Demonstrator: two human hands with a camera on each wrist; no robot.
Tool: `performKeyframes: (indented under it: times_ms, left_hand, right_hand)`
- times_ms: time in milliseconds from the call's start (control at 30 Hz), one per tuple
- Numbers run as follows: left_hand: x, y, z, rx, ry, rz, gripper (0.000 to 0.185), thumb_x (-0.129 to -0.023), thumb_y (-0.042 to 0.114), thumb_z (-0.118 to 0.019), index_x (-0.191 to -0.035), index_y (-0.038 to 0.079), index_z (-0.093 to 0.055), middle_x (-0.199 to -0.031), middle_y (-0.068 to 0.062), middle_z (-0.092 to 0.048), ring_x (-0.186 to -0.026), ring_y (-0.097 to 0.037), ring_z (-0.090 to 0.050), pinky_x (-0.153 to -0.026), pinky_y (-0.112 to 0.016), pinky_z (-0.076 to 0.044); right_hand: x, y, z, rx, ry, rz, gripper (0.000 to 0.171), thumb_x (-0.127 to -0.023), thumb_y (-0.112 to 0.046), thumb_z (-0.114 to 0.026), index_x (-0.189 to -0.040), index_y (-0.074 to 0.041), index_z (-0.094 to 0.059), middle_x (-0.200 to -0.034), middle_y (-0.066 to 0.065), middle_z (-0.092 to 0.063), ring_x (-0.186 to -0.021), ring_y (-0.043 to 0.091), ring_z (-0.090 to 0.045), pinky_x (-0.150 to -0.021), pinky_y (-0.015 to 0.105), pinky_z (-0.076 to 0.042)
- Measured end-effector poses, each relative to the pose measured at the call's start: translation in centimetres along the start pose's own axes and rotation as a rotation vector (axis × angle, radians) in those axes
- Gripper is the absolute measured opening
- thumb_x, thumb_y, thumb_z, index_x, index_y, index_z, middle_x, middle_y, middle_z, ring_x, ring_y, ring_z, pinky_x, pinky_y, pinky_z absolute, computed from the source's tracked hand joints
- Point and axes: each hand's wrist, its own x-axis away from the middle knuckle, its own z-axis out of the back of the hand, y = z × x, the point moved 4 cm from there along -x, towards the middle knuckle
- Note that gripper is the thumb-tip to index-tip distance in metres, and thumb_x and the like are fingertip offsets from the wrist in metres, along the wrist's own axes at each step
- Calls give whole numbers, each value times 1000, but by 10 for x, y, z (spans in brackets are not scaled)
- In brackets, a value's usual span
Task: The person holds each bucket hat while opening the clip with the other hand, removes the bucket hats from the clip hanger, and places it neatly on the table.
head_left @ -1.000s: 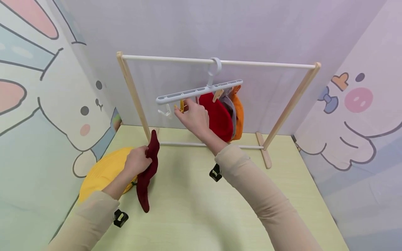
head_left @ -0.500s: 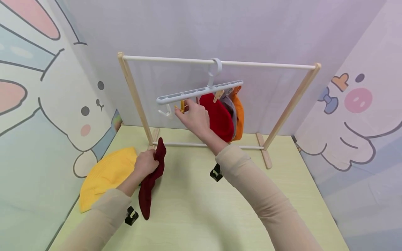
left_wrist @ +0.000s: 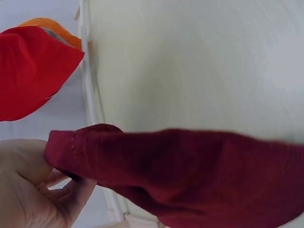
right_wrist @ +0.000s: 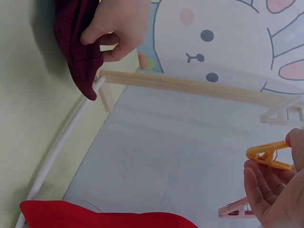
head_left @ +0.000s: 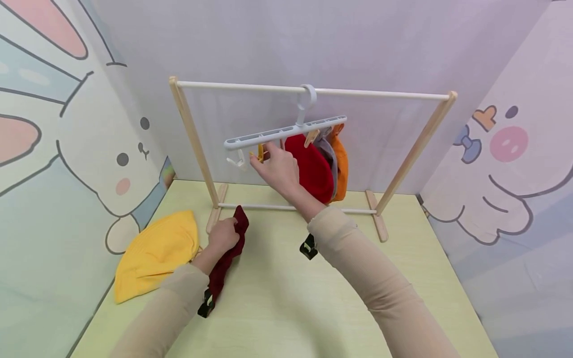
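My left hand pinches the edge of a maroon fabric hat and holds it above the table, left of centre. Part of the hat is behind my forearm in the head view. Up at the grey hanger, my right hand pinches a yellow clothespin between thumb and fingers. Beside it on the hanger are a white clothespin and a pink clothespin. A red hat, a grey hat and an orange hat hang from the hanger's right half.
The hanger hooks onto the white top bar of a wooden-legged rack. A yellow bucket hat lies on the table at left. The rack's lower rod runs near the back of the table. Printed cloth walls enclose both sides.
My left hand has moved right with the maroon hat, away from the yellow bucket hat and closer to the rack's middle. The right hand stays at the yellow clothespin.
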Motion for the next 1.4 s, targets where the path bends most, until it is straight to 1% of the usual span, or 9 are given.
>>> performKeyframes:
  times_ms: [167,267,400,533,767,900,1000,1167,1400]
  left_hand:
    - [-1,3,-17,-3,-20,9,39,-76,-3,-53,-114,1,-61,-103,-21,-65,-75,-33,-64,-52,-38,-49]
    - [-2,2,-28,2,-38,36,38,-78,-2,-52,-115,3,-61,-105,-20,-65,-73,-33,-64,-48,-36,-47]
    - [-4,-2,-38,-4,-41,52,37,-80,-2,-51,-115,4,-61,-107,-19,-64,-74,-33,-63,-51,-37,-48]
    - [-5,-5,-44,-4,-50,71,36,-81,0,-51,-116,3,-60,-106,-20,-64,-68,-29,-61,-51,-38,-47]
    - [-5,-8,-53,8,-97,105,36,-82,5,-52,-117,3,-59,-106,-21,-63,-64,-25,-57,-51,-37,-45]
    - [-5,-6,-55,3,-94,88,31,-80,6,-55,-110,1,-61,-100,-20,-64,-61,-24,-56,-49,-36,-44]
    - [-6,-6,-57,3,-101,87,29,-80,7,-56,-109,1,-60,-99,-20,-63,-63,-25,-57,-50,-36,-45]
    - [-8,-6,-60,18,-113,98,31,-82,10,-56,-112,2,-60,-103,-19,-63,-66,-26,-58,-55,-39,-47]
    - [-6,-7,-61,-10,-100,95,33,-84,14,-57,-115,2,-59,-106,-19,-63,-68,-26,-58,-58,-41,-48]
  right_hand:
    - [1,1,0,10,-4,1,24,-86,-36,-59,-99,-16,-60,-91,0,-70,-58,13,-55,-49,23,-43]
    - [1,3,0,10,-9,-4,24,-86,-36,-59,-98,-16,-60,-91,0,-70,-60,13,-56,-50,24,-43]
    - [2,4,-1,11,-7,-11,23,-86,-37,-59,-96,-17,-60,-91,-1,-70,-60,12,-56,-50,24,-43]
    - [2,5,-2,13,-3,-9,23,-86,-37,-59,-95,-16,-60,-90,-1,-70,-60,13,-55,-51,23,-43]
    - [2,5,-1,11,-6,-11,24,-86,-36,-59,-99,-16,-60,-92,0,-70,-59,13,-56,-50,23,-43]
    - [1,6,-1,4,-8,-4,24,-86,-36,-59,-100,-16,-59,-92,-1,-69,-61,11,-57,-50,22,-43]
    - [1,6,-1,-4,-7,7,24,-86,-36,-59,-101,-16,-59,-92,0,-69,-65,10,-60,-50,20,-44]
    - [1,5,-1,-23,-7,20,26,-86,-35,-59,-104,-16,-58,-92,0,-69,-69,11,-63,-51,20,-45]
    - [0,3,-2,-33,0,37,24,-86,-34,-60,-102,-15,-57,-88,0,-68,-72,11,-65,-53,20,-47]
